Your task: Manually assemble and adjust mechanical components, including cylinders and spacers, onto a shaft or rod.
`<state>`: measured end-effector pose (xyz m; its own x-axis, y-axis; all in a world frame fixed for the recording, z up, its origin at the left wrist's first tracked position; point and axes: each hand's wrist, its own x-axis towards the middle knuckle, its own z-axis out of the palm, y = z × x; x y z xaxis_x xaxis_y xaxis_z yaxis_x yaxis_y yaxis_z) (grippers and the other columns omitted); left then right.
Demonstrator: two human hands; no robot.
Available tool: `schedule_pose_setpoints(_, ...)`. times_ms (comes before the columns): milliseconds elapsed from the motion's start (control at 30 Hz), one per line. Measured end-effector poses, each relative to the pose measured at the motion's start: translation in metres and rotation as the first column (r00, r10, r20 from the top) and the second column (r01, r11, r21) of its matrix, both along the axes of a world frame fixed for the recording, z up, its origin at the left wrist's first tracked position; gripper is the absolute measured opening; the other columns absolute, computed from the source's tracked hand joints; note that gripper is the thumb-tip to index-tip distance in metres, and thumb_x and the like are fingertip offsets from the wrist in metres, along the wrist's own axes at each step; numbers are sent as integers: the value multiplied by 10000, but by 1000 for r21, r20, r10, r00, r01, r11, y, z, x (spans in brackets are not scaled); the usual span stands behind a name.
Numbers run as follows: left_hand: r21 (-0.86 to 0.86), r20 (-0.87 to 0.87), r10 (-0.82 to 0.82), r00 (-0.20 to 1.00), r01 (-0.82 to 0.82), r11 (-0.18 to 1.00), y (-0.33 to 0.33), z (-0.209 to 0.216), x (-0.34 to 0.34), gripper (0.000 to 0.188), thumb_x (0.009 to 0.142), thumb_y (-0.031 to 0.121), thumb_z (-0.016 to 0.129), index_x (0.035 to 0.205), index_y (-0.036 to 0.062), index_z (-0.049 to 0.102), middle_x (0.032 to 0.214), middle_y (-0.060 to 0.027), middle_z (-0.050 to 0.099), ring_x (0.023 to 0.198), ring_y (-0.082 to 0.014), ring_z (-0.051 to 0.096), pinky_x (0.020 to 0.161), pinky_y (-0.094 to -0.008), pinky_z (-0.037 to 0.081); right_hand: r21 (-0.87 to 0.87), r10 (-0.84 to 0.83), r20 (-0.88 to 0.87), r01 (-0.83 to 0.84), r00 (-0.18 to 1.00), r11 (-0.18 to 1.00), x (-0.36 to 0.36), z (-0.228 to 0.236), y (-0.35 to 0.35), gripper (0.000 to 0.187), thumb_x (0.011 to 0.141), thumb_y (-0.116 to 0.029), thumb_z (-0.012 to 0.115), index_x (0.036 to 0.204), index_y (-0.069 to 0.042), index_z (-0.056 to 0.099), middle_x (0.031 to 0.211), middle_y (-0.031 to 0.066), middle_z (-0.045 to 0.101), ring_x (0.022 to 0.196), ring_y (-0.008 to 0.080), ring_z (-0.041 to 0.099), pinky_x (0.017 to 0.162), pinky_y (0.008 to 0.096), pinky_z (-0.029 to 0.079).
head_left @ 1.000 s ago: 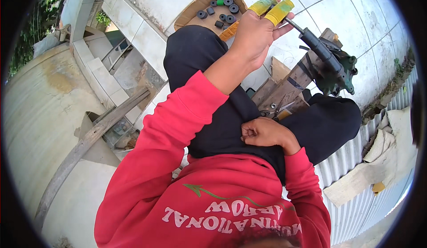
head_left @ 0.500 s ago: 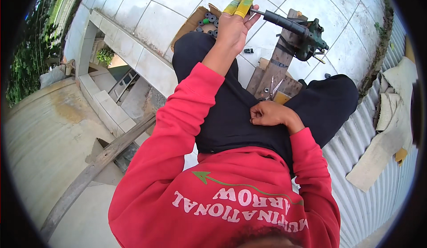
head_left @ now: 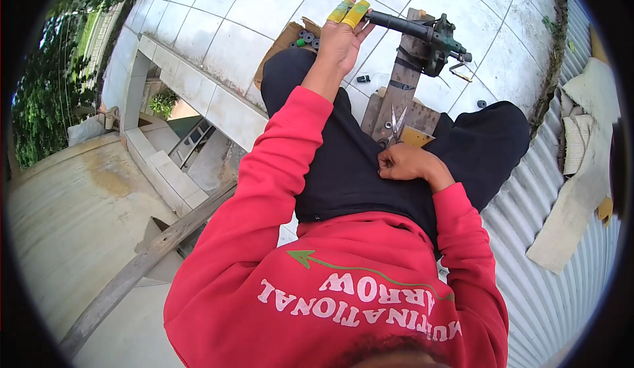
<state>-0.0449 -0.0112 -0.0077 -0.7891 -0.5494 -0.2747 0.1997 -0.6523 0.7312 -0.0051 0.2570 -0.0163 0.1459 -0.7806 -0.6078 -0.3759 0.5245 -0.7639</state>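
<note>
My left hand [head_left: 342, 41], two fingers wrapped in yellow tape, closes on the near-left end of a black tube [head_left: 403, 24]. Whether a rod is still in those fingers is hidden. The tube joins a dark green metal machine [head_left: 441, 43] with a thin crank-like handle, mounted on an upright wooden plank [head_left: 401, 85]. Against my dark trousers rests my right hand [head_left: 409, 163], its fingers curled in; what they hold, if anything, cannot be made out. Just beyond it, open scissors [head_left: 396, 123] lie on the wood beside a small metal nut [head_left: 387, 125].
Behind my left knee stands a cardboard box [head_left: 277, 43] with several dark rings [head_left: 310, 36] and one green piece. Small black parts [head_left: 363, 78] lie on the white tiles [head_left: 264, 1]. Corrugated sheet [head_left: 515, 236] runs along the right, with a cloth strip [head_left: 561, 229] over it.
My left hand has come up against the black tube, and the bare metal rod between them no longer shows. A dark knob now sticks out at the machine's far side. My right hand stays put.
</note>
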Motion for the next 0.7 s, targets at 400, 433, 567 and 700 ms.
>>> schedule_pose_setpoints(400,-7,-58,-150,987,150,989,-5,0,-2,375,1110,63,475,1485,58,474,1376,-166,650,1297,-314,633,1137,-522,525,27,0,-101,3,995,1000,0,-2,9,256,830,-312,714,913,-73,753,878,142,749,875,342,722,777,430,548)
schedule_pose_setpoints(433,-7,-58,-149,987,148,989,-6,-1,-1,375,1110,63,475,1485,58,474,1376,-166,650,1297,-314,633,1137,-522,525,28,3,-103,-1,995,1000,0,-1,9,254,829,-311,715,913,-74,753,880,144,750,878,343,723,775,433,548)
schedule_pose_setpoints(567,66,-94,-105,990,111,992,-5,-6,-2,349,1087,117,563,1428,61,513,1367,-153,654,1256,-287,644,1130,-515,531,17,3,-65,-2,998,1000,-5,-1,10,264,849,-315,717,906,-59,744,853,141,738,832,325,714,757,416,543)
schedule_pose_setpoints(700,174,-96,-64,993,80,981,-6,-6,3,341,1079,183,602,1391,66,533,1391,-137,635,1241,-259,631,1124,-495,538,3,-130,152,132,980,991,-24,9,19,243,934,-268,706,866,-35,702,765,50,697,667,158,635,637,320,501)
